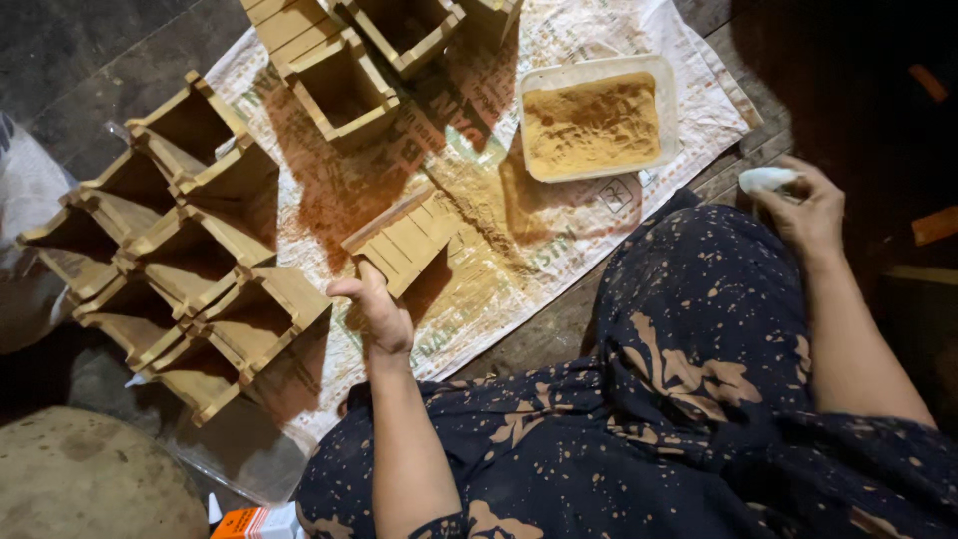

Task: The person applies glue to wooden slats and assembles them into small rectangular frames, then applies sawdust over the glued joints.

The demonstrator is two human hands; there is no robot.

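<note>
My left hand (379, 311) grips the near corner of a small square wooden box (404, 240) that lies tilted on a printed woven sack (559, 240). My right hand (803, 210) is out to the right, over dark floor, closed around a small white object (766, 180). A white plastic tray (597, 72) filled with tan sawdust-like powder sits on the sack between the two hands, further away. My lap, in dark spotted cloth (699, 329), fills the foreground.
Several open wooden boxes (190, 250) are packed together at the left, and more (344, 85) stand at the top of the sack. A rounded grey stone-like mass (90, 479) sits bottom left, an orange and white carton (254, 522) beside it.
</note>
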